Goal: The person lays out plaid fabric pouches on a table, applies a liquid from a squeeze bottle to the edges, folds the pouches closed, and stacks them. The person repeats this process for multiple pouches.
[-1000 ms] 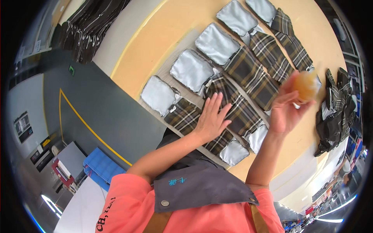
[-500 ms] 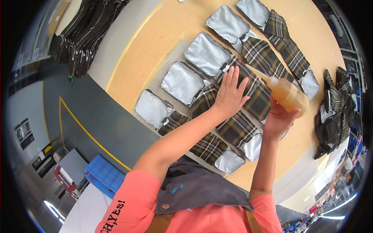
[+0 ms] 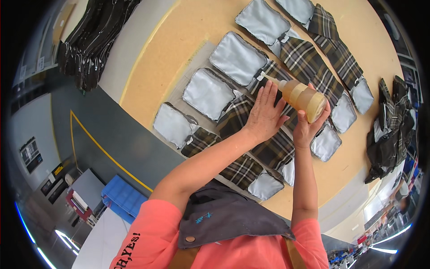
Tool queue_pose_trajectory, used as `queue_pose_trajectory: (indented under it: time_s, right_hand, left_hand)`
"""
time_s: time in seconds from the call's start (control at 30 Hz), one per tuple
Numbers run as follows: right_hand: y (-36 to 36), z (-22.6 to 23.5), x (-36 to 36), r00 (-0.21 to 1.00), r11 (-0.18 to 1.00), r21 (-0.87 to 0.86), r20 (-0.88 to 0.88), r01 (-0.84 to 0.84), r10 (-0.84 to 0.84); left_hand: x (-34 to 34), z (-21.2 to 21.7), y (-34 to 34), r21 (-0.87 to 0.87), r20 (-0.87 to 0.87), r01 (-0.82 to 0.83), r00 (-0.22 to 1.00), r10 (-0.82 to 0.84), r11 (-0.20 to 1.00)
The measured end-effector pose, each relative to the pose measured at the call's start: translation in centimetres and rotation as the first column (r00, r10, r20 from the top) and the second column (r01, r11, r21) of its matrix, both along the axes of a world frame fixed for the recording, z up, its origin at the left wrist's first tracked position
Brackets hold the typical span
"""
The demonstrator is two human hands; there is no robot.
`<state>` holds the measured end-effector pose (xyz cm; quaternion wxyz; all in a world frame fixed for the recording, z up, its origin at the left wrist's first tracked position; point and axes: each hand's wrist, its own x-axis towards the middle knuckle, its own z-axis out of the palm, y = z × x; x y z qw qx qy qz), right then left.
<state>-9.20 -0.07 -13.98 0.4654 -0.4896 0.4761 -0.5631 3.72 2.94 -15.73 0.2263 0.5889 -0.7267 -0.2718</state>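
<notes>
In my right hand (image 3: 307, 127) is a glue bottle (image 3: 304, 98), a clear squeeze bottle of amber liquid with a long thin nozzle. It lies tilted, its tip pointing left at a small white tab (image 3: 260, 76) on the edge of a plaid fabric piece (image 3: 286, 96); whether the tip touches, I cannot tell. My left hand (image 3: 266, 114) presses flat on that plaid piece, fingers stretched out, just below the nozzle. Beyond the tab lies a silver-grey lining panel (image 3: 237, 58). More plaid pieces with silver panels, such as this one (image 3: 208, 94), lie side by side in a slanting row.
The tan table (image 3: 179, 40) carries the row. A stack of dark fabric pieces with zips (image 3: 98, 40) hangs over its far left edge. At the right lies a heap of plaid and black pieces (image 3: 389, 130). A blue crate (image 3: 123, 197) stands lower left.
My right hand has brought the bottle left and lower, so its nozzle now meets the area by the white tab. My left hand stays nearly in place on the plaid piece.
</notes>
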Motion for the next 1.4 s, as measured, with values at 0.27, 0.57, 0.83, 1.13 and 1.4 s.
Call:
queue_pose_trajectory:
  time_s: [0.27,0.57,0.83,1.13,1.4]
  right_hand:
    - [0.6,-0.2,-0.3,0.993,0.992,-0.060,-0.053,-0.108,0.105]
    - [-0.4,0.3,-0.3,0.996,0.994,-0.088,-0.067,-0.068,0.062]
    - [0.2,2.4,0.4,0.927,0.954,0.291,0.374,-0.075,-0.041]
    - [-7.0,6.1,-6.3,0.070,0.976,0.086,0.995,-0.200,-0.073]
    - [-9.1,4.5,-5.5,0.842,0.986,0.038,0.514,0.165,-0.161]
  left_hand:
    - [0.2,-0.1,0.2,-0.043,0.014,0.000,1.000,0.000,0.999]
    - [0.0,-0.3,0.3,-0.021,0.031,0.004,1.000,-0.004,1.000]
    - [0.0,0.2,-0.1,-0.016,0.012,0.006,1.000,-0.006,1.000]
    - [-1.6,3.0,-5.9,-0.171,0.002,0.016,1.000,-0.016,0.985]
    - [-3.5,-1.9,-11.8,-0.194,0.113,-0.038,0.992,0.061,0.980]
